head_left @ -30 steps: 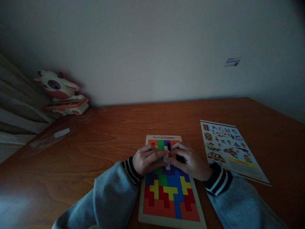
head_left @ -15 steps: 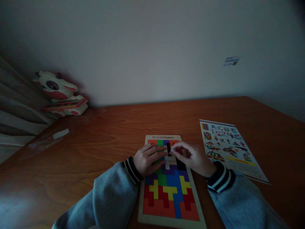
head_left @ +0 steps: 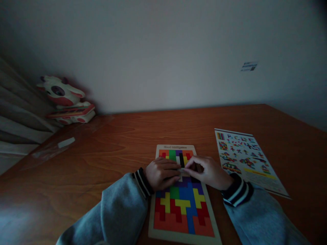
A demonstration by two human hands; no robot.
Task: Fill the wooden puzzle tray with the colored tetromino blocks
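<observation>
A wooden puzzle board [head_left: 184,238] with a pale frame lies in front of me, filled with coloured block pieces. My left hand [head_left: 164,173] rests over its left upper part, fingers stretched out toward the middle and holding nothing visible. My right hand [head_left: 206,172] pinches a small whitish puzzle piece [head_left: 183,169] between thumb and index finger, just over the board and close to the left fingertips. The piece's full shape is hidden by the fingers. Beyond it a narrow black gap [head_left: 181,160] shows among the pieces. A yellow piece [head_left: 182,204] sits flat in the lower half.
A printed sheet [head_left: 249,158] with coloured block pictures lies right of the board on the wooden table [head_left: 122,143]. A cow-shaped toy keyboard [head_left: 70,102] stands at the far left by a curtain [head_left: 17,112]. Clear tape with a white label [head_left: 66,142] is near the left edge.
My right fingertips have moved slightly toward me along the board, with the whitish piece now lower. My left hand has shifted a little right, its fingers closer together.
</observation>
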